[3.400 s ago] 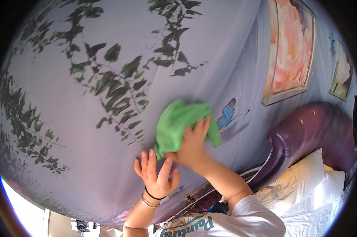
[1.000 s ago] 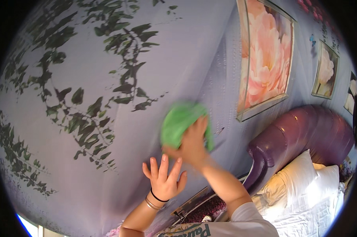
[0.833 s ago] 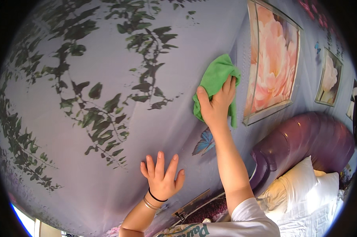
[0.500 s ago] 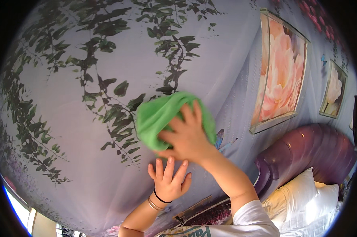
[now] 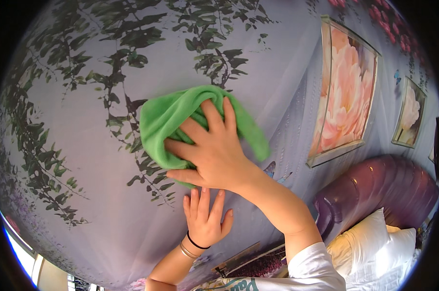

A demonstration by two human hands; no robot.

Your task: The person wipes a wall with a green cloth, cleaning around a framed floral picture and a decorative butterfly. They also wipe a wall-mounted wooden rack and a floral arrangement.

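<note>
A crumpled green cloth (image 5: 166, 119) lies bunched against the wall (image 5: 180, 63), which is printed with dark leafy vines on a pale lilac ground. My right hand (image 5: 212, 150) presses the cloth to the wall, fingers spread and partly sunk in its folds. One loose flap hangs past the right side of that hand. Just below, my left hand (image 5: 205, 223) rests on the wall with its fingers stretched out, holding nothing. A dark band and light bangles circle its wrist.
A large framed picture of a peach flower (image 5: 348, 92) hangs to the right, with a smaller framed picture (image 5: 409, 114) beyond it. At lower right are a padded purple headboard (image 5: 374, 194) and white pillows (image 5: 396, 247). A bright window (image 5: 23, 252) shows at lower left.
My right hand and the green cloth have moved up and left along the wall. The loose flap now shows on the right. My left hand stays nearly in place.
</note>
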